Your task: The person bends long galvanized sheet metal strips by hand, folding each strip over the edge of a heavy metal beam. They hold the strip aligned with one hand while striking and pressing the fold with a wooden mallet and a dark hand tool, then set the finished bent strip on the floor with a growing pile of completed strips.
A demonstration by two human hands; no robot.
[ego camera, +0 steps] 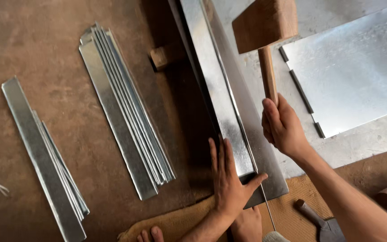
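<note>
I have the right hand [285,127] wrapped tight around the handle of the wooden mallet [265,24], whose block head hangs above the long metal strip [222,98]. The left hand [228,179] lies flat and spread on the near end of that strip, fingers pointing up along it and thumb out to the right, gripping nothing, only pressing down. The strip runs away from me over the grey slab [368,139], with its folded edge showing as a bright line down the middle.

To do this well, I judge the blows should land square on the fold, well ahead of my left fingertips, with the mallet face flat so the seam closes evenly and does not dent. The left palm should keep steady weight so the strip cannot skate.

The far end of the strip and the top of the mallet head are cut off by the frame. What supports the strip underneath is in shadow. I cannot make out the dark tool [319,222] at the lower right, nor the small wooden block [162,57] beside the strip.
</note>
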